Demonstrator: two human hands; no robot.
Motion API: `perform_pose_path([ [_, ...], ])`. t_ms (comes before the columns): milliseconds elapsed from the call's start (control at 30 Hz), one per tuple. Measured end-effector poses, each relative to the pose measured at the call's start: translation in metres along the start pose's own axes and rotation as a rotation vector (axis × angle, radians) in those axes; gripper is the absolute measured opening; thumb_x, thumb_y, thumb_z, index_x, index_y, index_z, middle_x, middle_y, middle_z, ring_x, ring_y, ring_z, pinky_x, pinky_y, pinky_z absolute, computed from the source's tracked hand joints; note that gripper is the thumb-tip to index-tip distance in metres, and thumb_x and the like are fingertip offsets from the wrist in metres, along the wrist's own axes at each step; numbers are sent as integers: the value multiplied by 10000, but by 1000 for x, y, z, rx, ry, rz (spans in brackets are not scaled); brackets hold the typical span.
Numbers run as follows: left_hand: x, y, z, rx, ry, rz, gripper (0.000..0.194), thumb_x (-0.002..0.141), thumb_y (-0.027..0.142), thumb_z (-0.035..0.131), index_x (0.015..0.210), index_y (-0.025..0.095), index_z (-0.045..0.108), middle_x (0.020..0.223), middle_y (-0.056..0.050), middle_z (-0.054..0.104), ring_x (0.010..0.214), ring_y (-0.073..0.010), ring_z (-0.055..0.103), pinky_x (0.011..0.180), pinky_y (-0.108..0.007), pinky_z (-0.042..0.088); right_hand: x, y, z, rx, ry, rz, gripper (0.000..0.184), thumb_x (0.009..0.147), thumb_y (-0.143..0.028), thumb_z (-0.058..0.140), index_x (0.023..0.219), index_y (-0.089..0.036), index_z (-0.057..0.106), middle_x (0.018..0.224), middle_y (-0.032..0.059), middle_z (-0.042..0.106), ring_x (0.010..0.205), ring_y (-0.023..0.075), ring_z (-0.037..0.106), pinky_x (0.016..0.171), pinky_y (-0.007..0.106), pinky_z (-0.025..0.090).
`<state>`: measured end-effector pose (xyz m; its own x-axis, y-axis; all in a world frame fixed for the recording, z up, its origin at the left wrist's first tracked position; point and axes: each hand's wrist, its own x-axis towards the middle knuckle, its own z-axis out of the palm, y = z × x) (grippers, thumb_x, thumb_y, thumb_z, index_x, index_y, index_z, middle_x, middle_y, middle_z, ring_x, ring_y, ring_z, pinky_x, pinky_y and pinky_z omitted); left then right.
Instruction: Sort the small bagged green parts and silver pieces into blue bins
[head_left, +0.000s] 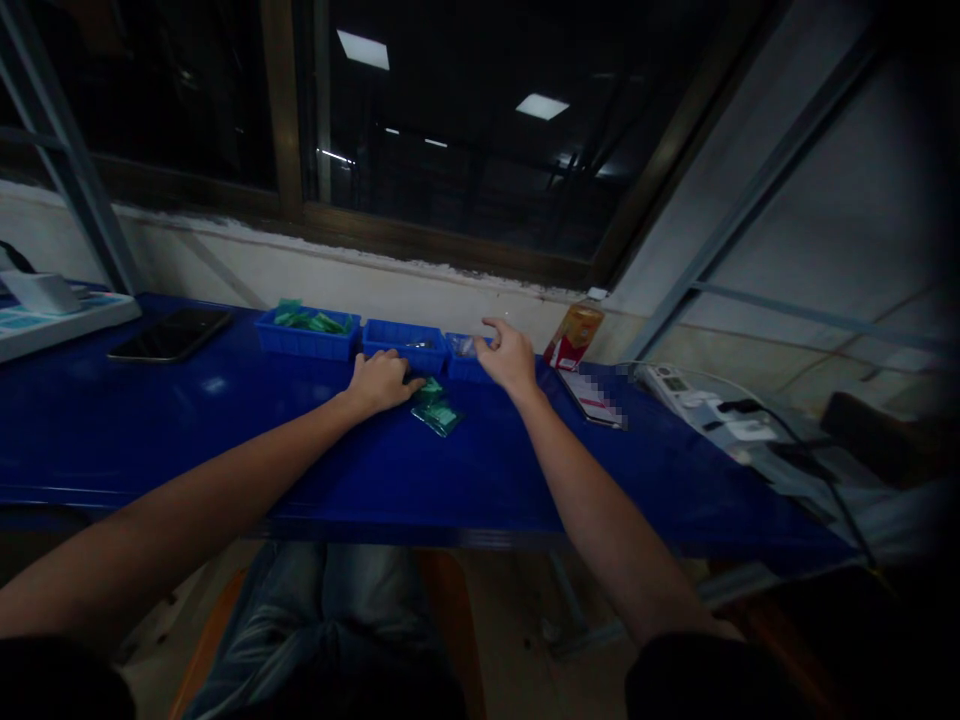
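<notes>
My left hand [381,383] lies at the front of the middle blue bin [386,335], palm down with fingers apart. Its thumb reaches toward small green plastic packets [438,415] lying on the table. Inside that bin are small shiny pieces [421,344], too small to name. My right hand [510,358] is raised over the right blue bin [469,371], its index finger curved and a gap showing beside the thumb. Clear plastic bags [462,346] show in this bin, close to my fingers. More green packets [311,321] fill the left blue bin [306,344].
The blue table [465,480] runs along a wall under a dark window. A black phone [172,335] and a white power strip [67,315] are at the left. To the right are an orange-and-red drink carton [576,335], another phone [594,398], and power strips with cables [697,405].
</notes>
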<state>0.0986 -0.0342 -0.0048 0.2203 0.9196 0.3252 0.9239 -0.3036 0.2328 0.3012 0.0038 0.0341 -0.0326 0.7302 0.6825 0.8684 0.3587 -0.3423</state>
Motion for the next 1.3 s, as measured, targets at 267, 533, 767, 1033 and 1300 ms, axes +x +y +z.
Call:
perform_pose_path([
  [267,-9,-14,1,-173,-28,-127,217,727,299,501,910,219,586,1016,-96,621,1014,-311,508,787,-514,377,-28,-42,28,109,-368,-254,297,769,-390,508,938,-180,633,661,17,588,623,147,540,601,260,386],
  [533,-7,-12,-6,-141,-59,-108,283,757,360,470,983,221,565,1025,-96,637,1040,-317,501,813,-524,345,-44,-49,38,96,-620,-154,440,663,-312,653,1065,-176,536,948,82,607,841,191,565,709,284,419],
  [767,-6,-10,-14,-296,-50,-96,545,844,533,208,953,145,574,917,-142,642,909,-281,580,779,-407,408,-40,-54,38,290,-282,-187,184,655,-160,548,834,-178,507,736,0,531,684,144,509,633,263,395],
  [1033,-5,-8,-18,-668,122,-107,444,762,201,447,1196,124,398,853,-73,630,700,-160,582,643,-279,442,-43,-59,25,121,-205,-397,208,653,-112,518,846,-187,543,885,59,547,902,213,465,834,349,361],
  [1300,-11,-8,-18,-332,360,134,312,771,148,469,1080,157,508,891,-61,647,798,-184,581,729,-306,434,-36,-65,28,764,-489,219,340,778,-482,473,818,-162,580,751,43,612,706,148,570,656,278,432],
])
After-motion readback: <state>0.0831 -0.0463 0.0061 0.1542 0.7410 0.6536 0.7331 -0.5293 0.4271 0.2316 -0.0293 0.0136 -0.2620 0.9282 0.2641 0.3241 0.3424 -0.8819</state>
